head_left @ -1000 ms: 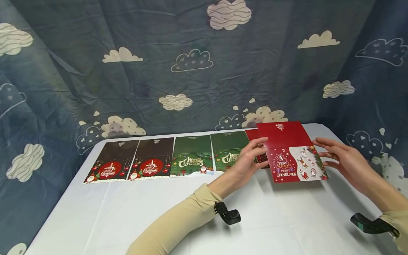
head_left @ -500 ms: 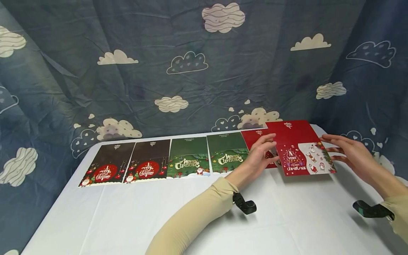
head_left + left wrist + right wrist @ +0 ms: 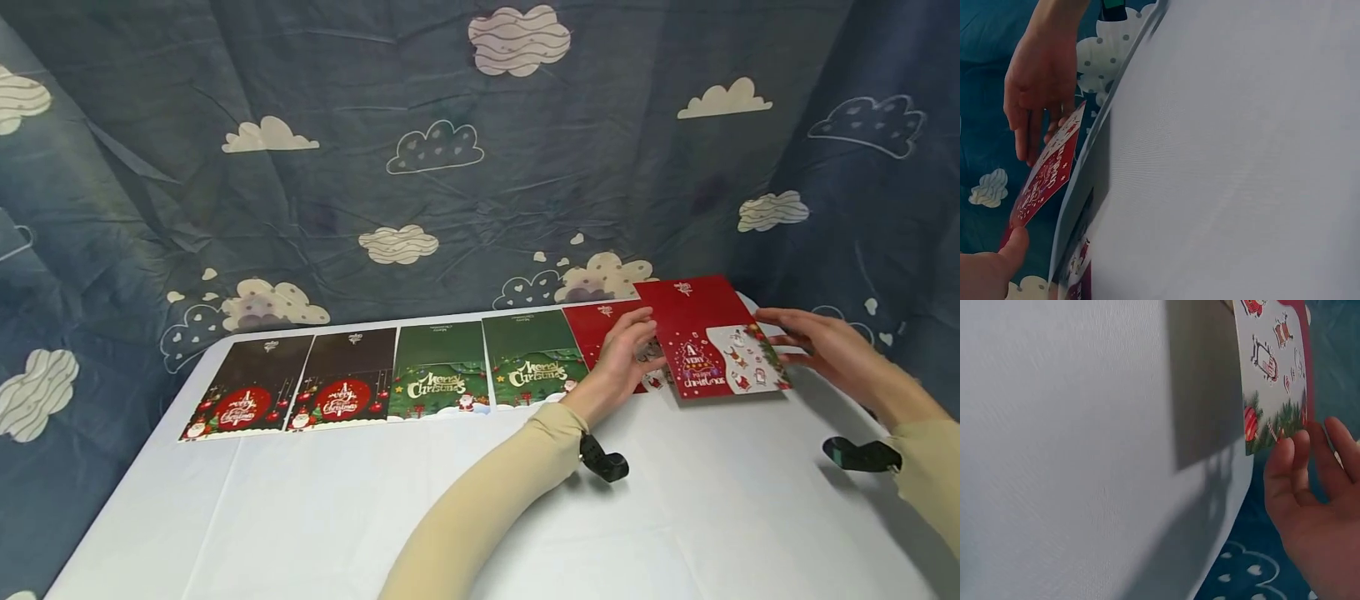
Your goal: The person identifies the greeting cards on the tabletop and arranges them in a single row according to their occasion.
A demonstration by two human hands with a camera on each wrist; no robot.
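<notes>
A red folded-style Christmas card [image 3: 686, 304], opened out flat, is held off the table between both hands, with its printed half toward me. My left hand [image 3: 618, 354] pinches its left edge; the thumb [image 3: 1016, 247] shows against the card in the left wrist view. At its right edge, my right hand [image 3: 832, 350] holds the card by the fingertips, close to the corner printed with fir branches [image 3: 1282, 425]. A second red card [image 3: 596, 321] lies on the table, partly hidden behind my left hand and the raised card.
Left of the red card, two green cards [image 3: 438, 342] [image 3: 528, 333] and two dark cards [image 3: 352, 350] [image 3: 258, 360] lie in a row along the back of the white table [image 3: 360, 500]. A dark cloud-patterned cloth [image 3: 337, 192] hangs behind.
Both hands have carried the raised red card to the right and slightly back, uncovering more of the red card on the table. The head view has shifted a little.
</notes>
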